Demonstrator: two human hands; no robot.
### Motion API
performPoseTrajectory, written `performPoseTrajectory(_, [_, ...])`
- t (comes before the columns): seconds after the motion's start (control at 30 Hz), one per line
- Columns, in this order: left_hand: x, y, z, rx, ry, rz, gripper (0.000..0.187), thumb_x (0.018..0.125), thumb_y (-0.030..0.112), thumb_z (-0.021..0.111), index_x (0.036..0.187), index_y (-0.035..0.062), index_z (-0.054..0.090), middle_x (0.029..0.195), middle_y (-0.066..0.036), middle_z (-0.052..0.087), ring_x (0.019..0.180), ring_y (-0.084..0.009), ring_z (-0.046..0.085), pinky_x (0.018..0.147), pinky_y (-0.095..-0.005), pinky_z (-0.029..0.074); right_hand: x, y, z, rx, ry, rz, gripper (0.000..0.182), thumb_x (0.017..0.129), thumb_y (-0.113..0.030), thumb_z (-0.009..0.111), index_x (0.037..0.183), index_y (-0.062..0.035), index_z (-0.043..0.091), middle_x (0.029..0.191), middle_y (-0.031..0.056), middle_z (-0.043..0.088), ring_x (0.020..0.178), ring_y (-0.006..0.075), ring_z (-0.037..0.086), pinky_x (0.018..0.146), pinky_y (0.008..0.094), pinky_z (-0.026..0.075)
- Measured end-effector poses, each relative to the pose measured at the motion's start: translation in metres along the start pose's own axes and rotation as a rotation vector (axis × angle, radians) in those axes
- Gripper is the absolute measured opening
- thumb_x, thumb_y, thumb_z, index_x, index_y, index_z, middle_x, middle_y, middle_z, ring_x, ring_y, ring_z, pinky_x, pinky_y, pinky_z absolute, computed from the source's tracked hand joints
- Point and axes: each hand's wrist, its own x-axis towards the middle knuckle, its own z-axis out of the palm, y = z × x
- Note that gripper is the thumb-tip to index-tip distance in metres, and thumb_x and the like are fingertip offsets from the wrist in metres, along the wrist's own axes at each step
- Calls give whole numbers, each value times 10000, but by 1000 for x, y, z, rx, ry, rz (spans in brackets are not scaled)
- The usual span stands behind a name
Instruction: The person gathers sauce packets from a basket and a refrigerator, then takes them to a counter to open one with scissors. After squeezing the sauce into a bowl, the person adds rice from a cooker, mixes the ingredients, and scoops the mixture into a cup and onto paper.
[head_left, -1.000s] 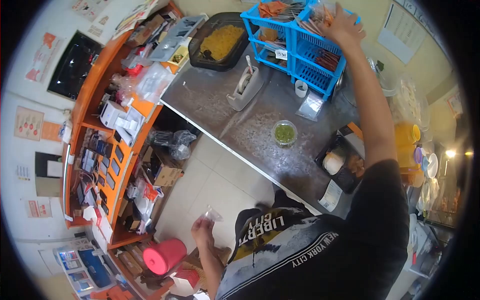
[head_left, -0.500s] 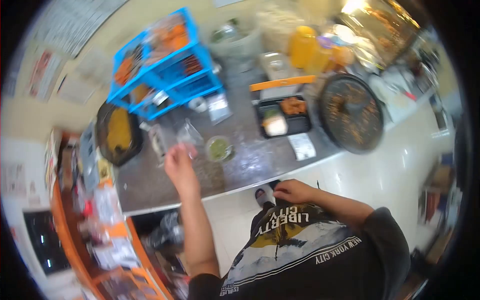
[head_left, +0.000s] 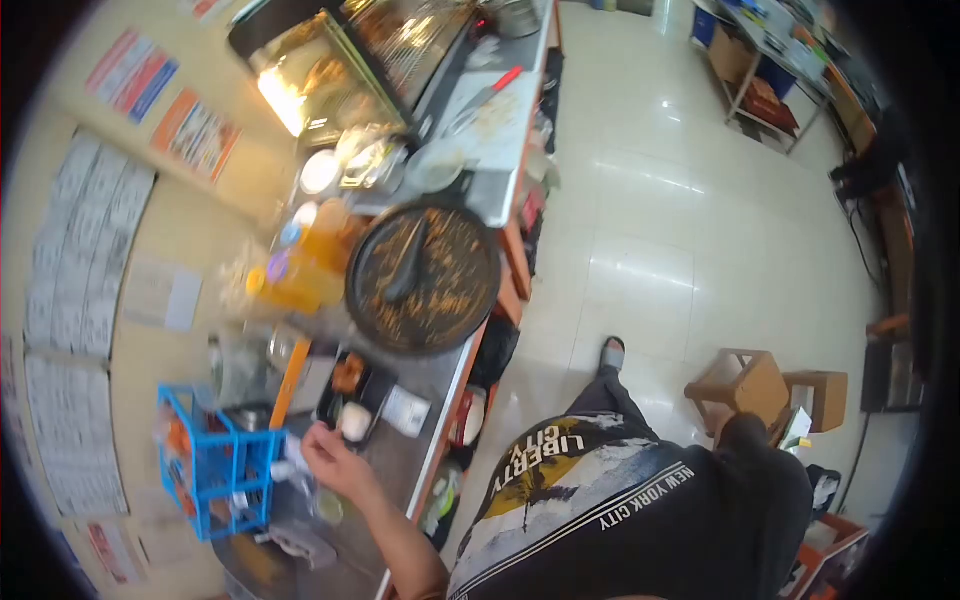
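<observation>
My left hand (head_left: 335, 462) hovers over the counter by the near edge of a black compartment tray (head_left: 372, 398). Its fingers are drawn together; whatever they hold, if anything, is too small to make out. The tray has brown pieces (head_left: 348, 373) in one compartment and a white round item (head_left: 354, 421) in another. Beside it lies a white printed packet (head_left: 404, 411). A small tub with green contents (head_left: 328, 506) sits below my left hand. My right hand does not show; only its dark sleeve (head_left: 755, 440) is visible at the right.
A large round pan (head_left: 424, 280) with a dark ladle stands beyond the tray. A blue basket rack (head_left: 222, 465) and yellow bottles (head_left: 295, 285) line the wall side. Farther along is a red-handled knife (head_left: 500, 85) on a white board. Cardboard boxes (head_left: 740, 388) stand on the floor.
The view has swung right, showing more floor and the far counter. My left hand has moved from near the clear plastic bag to beside the black tray. My right hand has left view.
</observation>
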Motion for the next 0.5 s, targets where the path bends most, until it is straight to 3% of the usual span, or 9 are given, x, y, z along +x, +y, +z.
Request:
performPoseTrajectory(0.1, [-39, 47, 129, -203, -190, 169, 170, 1037, 148, 513, 1047, -7, 582, 974, -62, 570, 753, -125, 546, 718, -258, 465, 61, 76, 30, 8, -172, -703, 324, 820, -222, 727, 1117, -95, 739, 1067, 183, 708, 1071, 290, 660, 886, 415, 507])
performPoseTrajectory(0.17, [-67, 96, 241, -342, -377, 160, 172, 1024, 150, 540, 1008, -9, 603, 960, -70, 580, 750, -123, 555, 701, -258, 467, 90, 3, -42, 38, -315, -15, 376, 864, -376, 674, 998, -28, 726, 915, 186, 701, 859, 303, 659, 764, 449, 523])
performPoseTrajectory(0.2, [-83, 106, 282, -289, -496, 189, 169, 1012, 154, 562, 992, -4, 619, 942, -77, 591, 746, -137, 567, 689, -265, 469, 103, -39, -74, 108, -293, 130, 466, 886, -453, 648, 939, 5, 720, 838, 187, 697, 753, 309, 658, 703, 465, 531])
performPoseTrajectory(0.23, [-96, 113, 327, -247, -608, 223, 166, 999, 158, 584, 976, 2, 635, 924, -84, 602, 742, -152, 578, 677, -272, 471, 119, -87, -112, 141, -228, 121, 576, 908, -529, 621, 879, 39, 714, 762, 189, 693, 647, 316, 658, 642, 482, 539])
performPoseTrajectory(0.3, [-119, 108, 395, -49, -883, 458, 149, 975, 163, 617, 1008, 27, 665, 881, -115, 615, 727, -202, 586, 679, -304, 484, 172, -135, -174, 224, 108, -342, 614, 912, -558, 583, 909, 40, 721, 898, 259, 714, 882, 372, 695, 808, 492, 528])
performPoseTrajectory(0.37, [-150, 72, 440, 107, -1176, 369, 205, 983, 217, 607, 1047, 32, 668, 941, -167, 658, 814, -313, 638, 734, -370, 502, 133, -222, -311, 228, 170, -555, 591, 918, -528, 593, 1144, 11, 679, 1127, 259, 687, 1062, 382, 661, 959, 445, 499])
performPoseTrajectory(0.43, [-171, 14, 464, 297, -1330, 92, 330, 1004, 323, 558, 1095, 25, 665, 1066, -234, 672, 986, -395, 655, 823, -424, 511, 136, -289, -415, 421, 236, -663, 514, 955, -481, 591, 1173, -22, 668, 1120, 194, 703, 1057, 313, 668, 927, 384, 519])
performPoseTrajectory(0.47, [-189, -58, 467, 364, -1311, 68, 364, 1001, 307, 518, 1112, -14, 647, 1085, -278, 652, 1031, -450, 630, 879, -503, 499, 122, -317, -470, 451, 244, -749, 481, 969, -456, 584, 1173, -28, 666, 1089, 173, 708, 1017, 287, 672, 903, 367, 523])
performPoseTrajectory(0.5, [-202, -171, 457, 692, -1499, 129, 437, 1000, 364, 464, 1195, 7, 624, 1185, -290, 634, 1111, -428, 621, 923, -491, 491, 111, -336, -515, 483, 246, -832, 448, 984, -431, 577, 1172, -35, 665, 1058, 152, 713, 977, 261, 675, 879, 350, 528])
